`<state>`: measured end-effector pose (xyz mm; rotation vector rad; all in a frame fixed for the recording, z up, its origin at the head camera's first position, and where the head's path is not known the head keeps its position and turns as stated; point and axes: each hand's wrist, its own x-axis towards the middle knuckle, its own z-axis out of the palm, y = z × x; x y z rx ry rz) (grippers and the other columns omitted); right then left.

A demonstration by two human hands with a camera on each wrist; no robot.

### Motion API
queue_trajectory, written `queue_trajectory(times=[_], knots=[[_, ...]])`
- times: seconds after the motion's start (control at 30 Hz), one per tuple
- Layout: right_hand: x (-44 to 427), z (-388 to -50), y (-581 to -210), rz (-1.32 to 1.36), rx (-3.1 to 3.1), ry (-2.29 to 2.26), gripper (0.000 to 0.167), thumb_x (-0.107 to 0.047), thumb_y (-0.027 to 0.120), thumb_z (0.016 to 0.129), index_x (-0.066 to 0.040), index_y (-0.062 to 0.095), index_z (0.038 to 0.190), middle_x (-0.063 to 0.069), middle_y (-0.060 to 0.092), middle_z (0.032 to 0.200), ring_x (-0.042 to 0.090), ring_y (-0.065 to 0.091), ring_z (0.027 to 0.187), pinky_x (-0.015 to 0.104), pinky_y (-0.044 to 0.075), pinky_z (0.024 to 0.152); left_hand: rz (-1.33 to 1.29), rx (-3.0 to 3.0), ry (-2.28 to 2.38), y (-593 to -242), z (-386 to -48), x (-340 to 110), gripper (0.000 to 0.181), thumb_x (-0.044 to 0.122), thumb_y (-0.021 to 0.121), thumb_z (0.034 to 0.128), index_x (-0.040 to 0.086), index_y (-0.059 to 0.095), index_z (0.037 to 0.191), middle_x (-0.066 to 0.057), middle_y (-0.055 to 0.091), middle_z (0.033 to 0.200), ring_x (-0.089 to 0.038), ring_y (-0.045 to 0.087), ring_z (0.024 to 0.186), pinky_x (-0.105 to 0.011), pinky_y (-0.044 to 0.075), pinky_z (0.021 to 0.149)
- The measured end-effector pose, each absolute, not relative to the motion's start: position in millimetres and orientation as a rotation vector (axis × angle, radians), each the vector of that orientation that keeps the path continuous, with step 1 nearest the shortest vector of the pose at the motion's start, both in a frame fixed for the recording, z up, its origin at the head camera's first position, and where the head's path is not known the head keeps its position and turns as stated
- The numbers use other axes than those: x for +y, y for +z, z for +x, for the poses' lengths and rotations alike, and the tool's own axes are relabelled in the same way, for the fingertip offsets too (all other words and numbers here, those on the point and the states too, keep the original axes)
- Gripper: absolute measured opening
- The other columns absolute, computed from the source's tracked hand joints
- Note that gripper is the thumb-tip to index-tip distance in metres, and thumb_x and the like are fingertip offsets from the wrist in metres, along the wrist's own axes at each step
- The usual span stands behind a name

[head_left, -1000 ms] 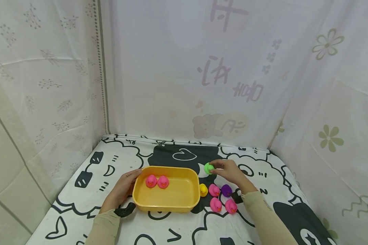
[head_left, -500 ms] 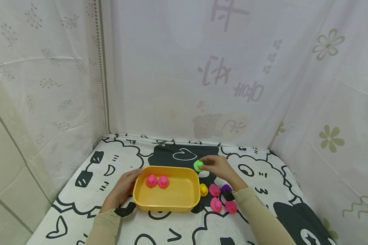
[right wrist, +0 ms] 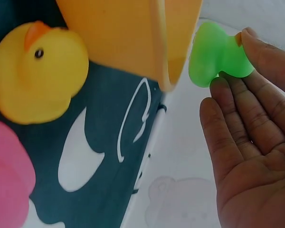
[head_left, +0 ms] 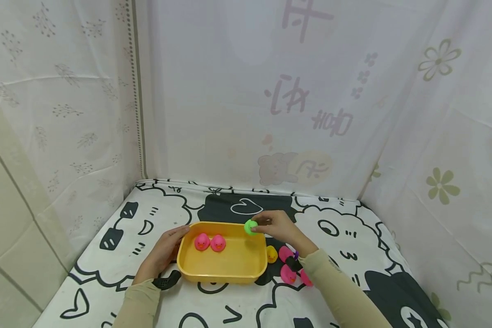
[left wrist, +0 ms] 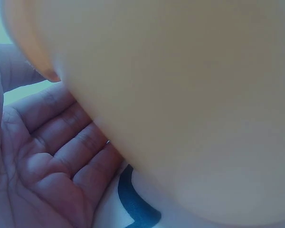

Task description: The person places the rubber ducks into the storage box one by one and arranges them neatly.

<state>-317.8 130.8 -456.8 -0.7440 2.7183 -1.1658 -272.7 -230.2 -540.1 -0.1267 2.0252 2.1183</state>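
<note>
In the head view my left hand (head_left: 164, 250) holds the left side of a yellow plastic tray (head_left: 221, 269); in the left wrist view the fingers (left wrist: 80, 133) lie along its wall and the thumb is at the rim. Two pink rubber ducks (head_left: 202, 242) sit side by side in the tray. My right hand (head_left: 280, 228) pinches a green rubber duck (head_left: 250, 227) over the tray's back right corner. In the right wrist view the thumb and fingertips grip that green duck (right wrist: 213, 54), close to the tray's rim (right wrist: 161, 47).
Right of the tray stand a yellow duck (head_left: 272, 254), several pink ducks (head_left: 288, 274) and a purple duck (head_left: 296, 255), mostly hidden by the right wrist. A black-and-white patterned cloth (head_left: 147, 209) covers the table. White curtains (head_left: 213, 91) hang behind and at both sides.
My right hand has carried the green duck leftward, from the right of the tray to over its back right corner. The left hand and tray have stayed in place.
</note>
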Motion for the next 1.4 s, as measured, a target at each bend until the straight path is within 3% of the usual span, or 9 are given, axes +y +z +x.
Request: queue_trajectory(times=[0.3,0.67,1.07,1.4], knots=[[106.9,-314.1,-464.3,-0.769,2.637,-1.141,0.027,-0.032,0.081,0.086,-0.022,0.076,0.111,-0.011,0.072,0.102,0.010,0.068,0.094,0.029,0.058,0.086,-0.155,2.026,2.100,-539.1,-272.3,-231.5,0.070,0.052,0.056,0.0995,0.003,0.047,0.149,-0.020,0.055,0.142,-0.026,0.068,0.099,-0.036,0.059,0.085],[95.4,-316.0,-484.0,-0.753,2.592,-1.131,0.027,-0.033,0.082,0.085,-0.023,0.077,0.110,-0.013,0.072,0.102,0.012,0.066,0.100,0.034,0.057,0.091,-0.143,2.003,2.124,-540.5,-274.7,-229.7,0.073,0.053,0.058,0.0979,0.002,0.047,0.149,-0.019,0.054,0.144,-0.025,0.068,0.100,-0.035,0.059,0.086],[80.8,-315.1,-493.4,-0.904,2.699,-0.831,0.025,-0.029,0.082,0.085,-0.017,0.077,0.106,-0.014,0.071,0.090,0.005,0.062,0.083,0.021,0.054,0.080,-0.136,2.017,2.110,-537.9,-272.6,-231.1,0.074,0.054,0.058,0.0974,0.002,0.046,0.149,-0.020,0.054,0.144,-0.026,0.067,0.102,-0.036,0.059,0.087],[81.9,-314.9,-492.8,-0.908,2.663,-0.773,0.032,-0.024,0.082,0.085,-0.018,0.074,0.115,-0.012,0.071,0.099,0.007,0.065,0.091,0.021,0.054,0.086,-0.132,2.020,2.104,-539.6,-273.6,-231.2,0.072,0.054,0.057,0.0982,0.004,0.047,0.149,-0.018,0.053,0.145,-0.026,0.066,0.105,-0.035,0.058,0.088]])
